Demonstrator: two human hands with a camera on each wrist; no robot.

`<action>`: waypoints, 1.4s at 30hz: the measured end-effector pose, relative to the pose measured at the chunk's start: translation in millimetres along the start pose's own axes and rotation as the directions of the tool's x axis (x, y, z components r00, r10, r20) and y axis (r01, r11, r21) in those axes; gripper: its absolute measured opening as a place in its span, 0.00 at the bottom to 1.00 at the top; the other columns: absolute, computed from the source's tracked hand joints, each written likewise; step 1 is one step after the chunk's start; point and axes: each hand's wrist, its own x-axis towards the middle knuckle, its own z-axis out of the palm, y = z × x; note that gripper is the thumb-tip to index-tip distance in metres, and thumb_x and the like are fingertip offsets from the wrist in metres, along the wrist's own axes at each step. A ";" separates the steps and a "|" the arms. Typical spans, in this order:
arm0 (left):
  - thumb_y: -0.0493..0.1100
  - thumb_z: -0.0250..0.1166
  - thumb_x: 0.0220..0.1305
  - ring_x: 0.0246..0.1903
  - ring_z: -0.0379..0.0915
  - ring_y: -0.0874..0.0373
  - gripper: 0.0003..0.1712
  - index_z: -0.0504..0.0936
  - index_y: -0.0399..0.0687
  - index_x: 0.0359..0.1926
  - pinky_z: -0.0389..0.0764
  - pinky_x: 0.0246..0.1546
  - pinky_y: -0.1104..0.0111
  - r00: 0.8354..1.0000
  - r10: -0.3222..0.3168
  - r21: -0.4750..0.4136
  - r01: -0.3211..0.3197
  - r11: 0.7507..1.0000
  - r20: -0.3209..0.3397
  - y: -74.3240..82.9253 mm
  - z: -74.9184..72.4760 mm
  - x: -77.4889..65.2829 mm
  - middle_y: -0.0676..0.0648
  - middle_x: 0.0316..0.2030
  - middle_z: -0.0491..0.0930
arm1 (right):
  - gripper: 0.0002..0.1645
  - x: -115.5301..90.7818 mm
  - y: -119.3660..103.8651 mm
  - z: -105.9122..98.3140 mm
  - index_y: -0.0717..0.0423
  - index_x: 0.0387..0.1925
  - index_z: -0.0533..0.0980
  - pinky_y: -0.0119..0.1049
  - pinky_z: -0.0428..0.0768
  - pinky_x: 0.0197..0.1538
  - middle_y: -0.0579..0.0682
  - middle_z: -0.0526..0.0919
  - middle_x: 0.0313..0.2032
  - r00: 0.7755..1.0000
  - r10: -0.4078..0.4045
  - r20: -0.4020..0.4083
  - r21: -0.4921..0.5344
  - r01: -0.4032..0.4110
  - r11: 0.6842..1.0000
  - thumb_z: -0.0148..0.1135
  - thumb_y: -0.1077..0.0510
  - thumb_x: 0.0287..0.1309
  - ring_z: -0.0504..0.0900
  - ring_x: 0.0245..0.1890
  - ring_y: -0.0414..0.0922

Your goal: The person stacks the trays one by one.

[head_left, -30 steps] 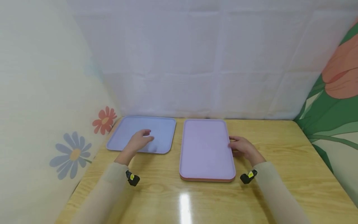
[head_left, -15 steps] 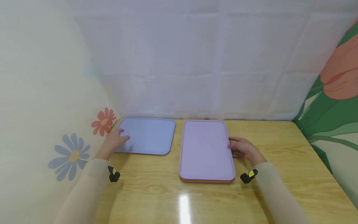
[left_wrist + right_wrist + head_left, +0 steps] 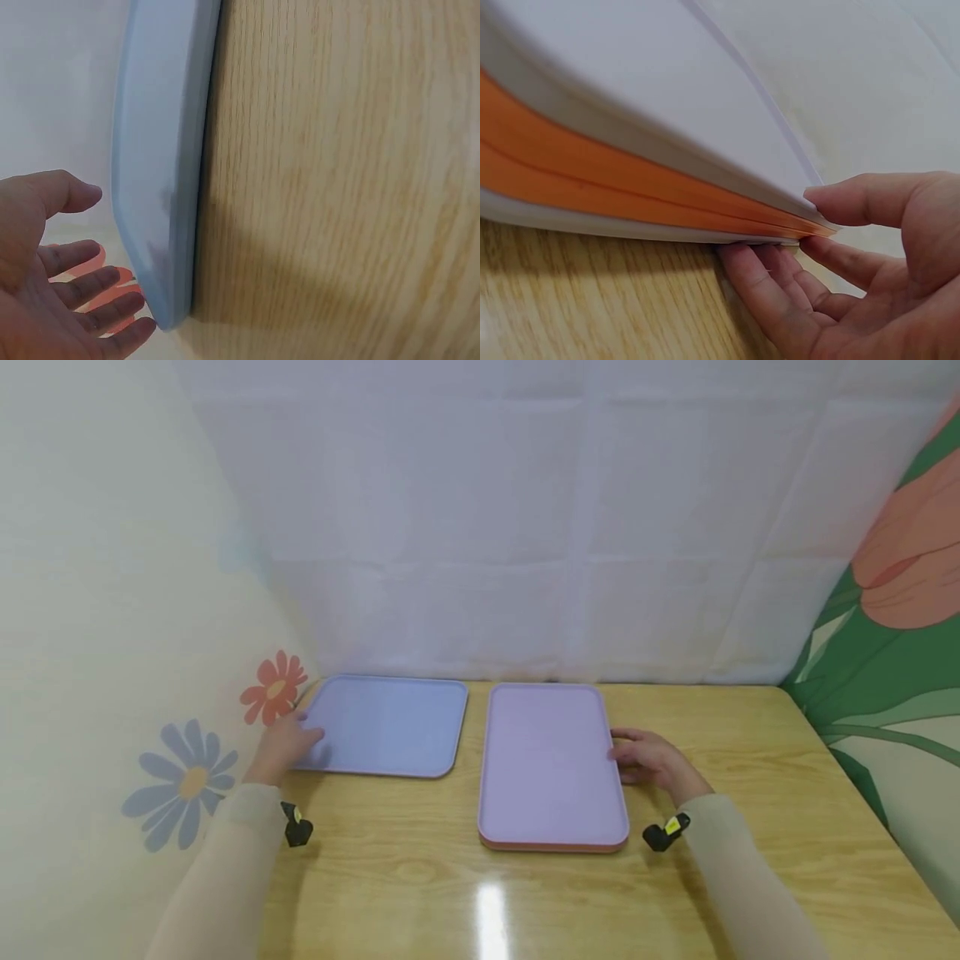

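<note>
A light blue tray (image 3: 386,727) lies flat at the back left of the table. My left hand (image 3: 285,747) is at its left end, fingers spread and thumb apart; in the left wrist view the fingertips (image 3: 142,324) come right at the tray's corner. To the right, a lilac tray (image 3: 551,768) tops a stack, with orange trays (image 3: 630,180) and a pale one beneath. My right hand (image 3: 652,758) holds the stack's right edge. Its thumb (image 3: 836,201) is on the top rim, and the fingers (image 3: 761,281) reach to the side and underneath.
The wood-grain table (image 3: 405,877) ends at a white cloth backdrop (image 3: 465,527). A flower-printed wall (image 3: 150,652) stands close beside my left arm; another panel with a large tulip (image 3: 907,560) is on the right. A narrow gap separates the blue tray from the stack.
My left hand has moved left from over the blue tray to its left end. My right hand has stayed at the stack's edge, and the trays have not visibly moved.
</note>
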 end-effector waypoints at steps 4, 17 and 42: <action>0.44 0.57 0.68 0.63 0.60 0.23 0.40 0.57 0.16 0.68 0.64 0.65 0.36 1.000 -0.007 -0.001 0.007 1.000 -0.012 -6.4 0.8 2.5 0.17 0.65 0.59 | 0.43 0.2 -0.2 0.3 0.68 0.76 0.53 0.40 0.86 0.44 0.50 0.85 0.39 1.000 -0.004 0.004 0.010 0.004 1.000 0.58 0.68 0.63 0.83 0.39 0.41; 0.49 0.58 0.69 0.57 0.64 0.22 0.46 0.50 0.21 0.73 0.67 0.62 0.33 1.000 -0.009 0.070 0.009 0.997 0.005 -15.1 6.2 8.5 0.15 0.61 0.61 | 0.42 1.4 3.2 1.5 0.68 0.76 0.53 0.43 0.86 0.47 0.51 0.84 0.39 1.000 -0.011 0.000 -0.002 0.011 1.000 0.58 0.67 0.65 0.83 0.40 0.42; 0.32 0.52 0.51 0.21 0.64 0.57 0.06 0.69 0.41 0.20 0.69 0.23 0.67 0.982 0.138 -0.098 -0.126 0.987 0.129 -28.1 -12.1 -9.1 0.50 0.20 0.67 | 0.42 0.0 3.5 -1.3 0.67 0.77 0.52 0.44 0.85 0.49 0.55 0.82 0.45 1.000 -0.012 0.007 0.016 0.012 1.000 0.58 0.68 0.65 0.82 0.42 0.43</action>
